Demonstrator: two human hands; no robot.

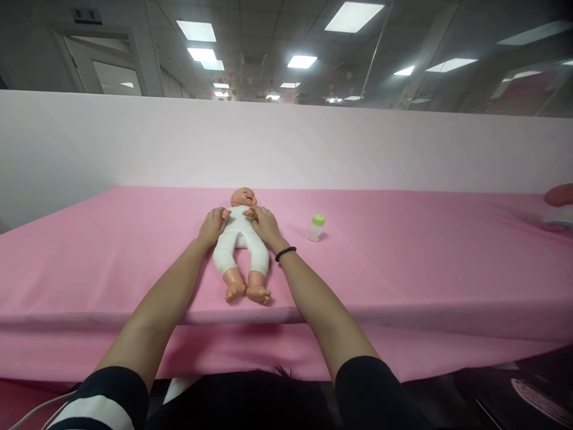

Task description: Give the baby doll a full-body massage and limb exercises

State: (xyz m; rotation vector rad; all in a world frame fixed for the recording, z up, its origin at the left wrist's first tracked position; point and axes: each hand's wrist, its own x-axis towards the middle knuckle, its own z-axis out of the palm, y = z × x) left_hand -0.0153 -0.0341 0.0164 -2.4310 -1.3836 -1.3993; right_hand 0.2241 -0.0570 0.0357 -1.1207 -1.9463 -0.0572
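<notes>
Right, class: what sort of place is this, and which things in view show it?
Probably an indoor practice or training room: a baby doll lies on a pink-covered table, a small green-capped container stands nearby, and ceiling light panels show above a white partition.

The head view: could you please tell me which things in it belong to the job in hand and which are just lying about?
In hand:
doll, lying face up
left hand and right hand, both touching it
pink cover beneath the doll

Apparently just lying about:
green-lidded container, untouched (may yet belong)
cut-off object at the right edge, unidentifiable
</notes>
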